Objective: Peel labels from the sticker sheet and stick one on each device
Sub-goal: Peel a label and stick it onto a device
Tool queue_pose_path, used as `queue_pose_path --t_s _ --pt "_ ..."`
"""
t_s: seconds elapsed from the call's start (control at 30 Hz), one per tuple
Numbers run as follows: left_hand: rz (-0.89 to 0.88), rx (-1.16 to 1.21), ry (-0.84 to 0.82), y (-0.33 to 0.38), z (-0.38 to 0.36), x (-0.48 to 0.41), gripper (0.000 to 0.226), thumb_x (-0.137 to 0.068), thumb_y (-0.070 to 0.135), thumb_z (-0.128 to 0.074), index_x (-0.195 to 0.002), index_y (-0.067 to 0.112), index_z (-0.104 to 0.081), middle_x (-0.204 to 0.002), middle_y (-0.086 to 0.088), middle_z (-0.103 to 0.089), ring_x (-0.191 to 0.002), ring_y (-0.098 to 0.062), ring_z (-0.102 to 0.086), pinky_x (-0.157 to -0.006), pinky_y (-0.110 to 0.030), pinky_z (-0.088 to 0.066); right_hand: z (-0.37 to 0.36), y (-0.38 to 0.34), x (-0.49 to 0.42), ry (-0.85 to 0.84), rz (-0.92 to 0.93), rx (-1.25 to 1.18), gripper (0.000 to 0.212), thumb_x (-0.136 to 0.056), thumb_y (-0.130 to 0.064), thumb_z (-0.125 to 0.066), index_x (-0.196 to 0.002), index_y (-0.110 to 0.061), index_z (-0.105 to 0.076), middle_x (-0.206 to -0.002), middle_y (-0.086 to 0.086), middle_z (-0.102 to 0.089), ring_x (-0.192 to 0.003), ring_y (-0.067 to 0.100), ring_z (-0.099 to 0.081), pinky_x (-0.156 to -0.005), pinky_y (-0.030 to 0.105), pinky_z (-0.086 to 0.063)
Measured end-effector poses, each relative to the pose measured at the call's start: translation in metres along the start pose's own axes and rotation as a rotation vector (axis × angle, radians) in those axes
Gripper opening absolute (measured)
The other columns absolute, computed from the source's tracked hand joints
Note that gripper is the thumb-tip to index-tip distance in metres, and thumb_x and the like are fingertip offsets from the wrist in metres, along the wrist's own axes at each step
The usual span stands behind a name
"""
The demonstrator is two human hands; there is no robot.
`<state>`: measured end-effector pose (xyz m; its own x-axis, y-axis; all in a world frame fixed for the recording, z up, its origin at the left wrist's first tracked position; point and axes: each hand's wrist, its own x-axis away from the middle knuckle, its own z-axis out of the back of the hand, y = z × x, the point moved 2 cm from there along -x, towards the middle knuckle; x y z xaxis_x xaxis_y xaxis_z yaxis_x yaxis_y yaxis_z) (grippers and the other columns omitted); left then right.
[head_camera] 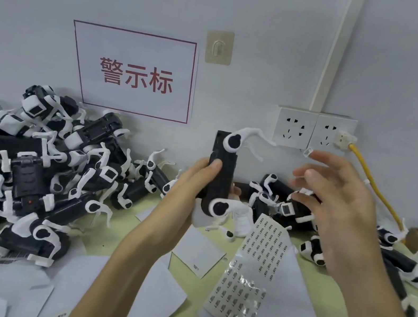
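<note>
Dozens of black plastic devices with white jointed legs [32, 169] lie heaped on the left of the pale green bench [131, 228], hard against the grey wall [253, 26]. A smaller heap of the same [286, 205] sits to the right, partly behind the right grip. Loose white backing papers [108, 280] litter the near side.

One black, white-legged device [222, 177] is held upright above the bench in the left grip [192, 183], fingers wrapped round its lower body, thumb pressed on the front face. It looks a rigid, light shell. The legs are thin and likely snappable, so the body is the place to hold it, as here.

White sticker sheet with rows of small printed labels [257, 256] lies on the bench below and between the grips, touched by neither. Thin and floppy. Its lower part is glossy; cannot tell which cells are emptied.

Right grip [341, 209] is spread and relaxed, to the right of the held device and apart from it. Tiny white label [308, 151] clings to the index fingertip, not pinched, near the device's upper leg. Flimsy and tacky; I judge it wants handling by one edge, lest it curl onto itself.
</note>
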<state>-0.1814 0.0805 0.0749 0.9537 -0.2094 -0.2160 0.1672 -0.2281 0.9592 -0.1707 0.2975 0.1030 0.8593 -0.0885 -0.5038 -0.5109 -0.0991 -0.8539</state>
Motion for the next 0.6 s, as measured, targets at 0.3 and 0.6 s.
queue_pose_path --t_s 0.3,0.6 --pt "-0.071 -0.104 0.011 -0.005 -0.016 0.003 0.048 -0.098 0.047 -0.047 -0.131 0.015 -0.060 -0.127 -0.015 -0.067 -0.123 -0.031 -0.063 -0.111 -0.051 -0.044 -0.037 -0.001 0.014 -0.076 -0.067 0.020 0.017 -0.072 -0.037 -0.075 -0.084 -0.024 -0.079 -0.083 0.003 -0.077 -0.080 0.014 -0.074 -0.072 0.019 -0.056" --pt "-0.146 -0.120 -0.013 -0.013 -0.023 0.003 0.038 -0.098 0.044 -0.049 -0.130 0.023 -0.054 -0.119 0.006 -0.068 -0.115 -0.009 -0.064 -0.092 -0.023 -0.051 -0.041 -0.003 0.018 0.020 -0.128 0.011 0.005 -0.087 -0.016 -0.074 -0.088 -0.014 -0.078 -0.086 0.006 -0.077 -0.080 0.019 -0.075 -0.072 0.023 -0.060"
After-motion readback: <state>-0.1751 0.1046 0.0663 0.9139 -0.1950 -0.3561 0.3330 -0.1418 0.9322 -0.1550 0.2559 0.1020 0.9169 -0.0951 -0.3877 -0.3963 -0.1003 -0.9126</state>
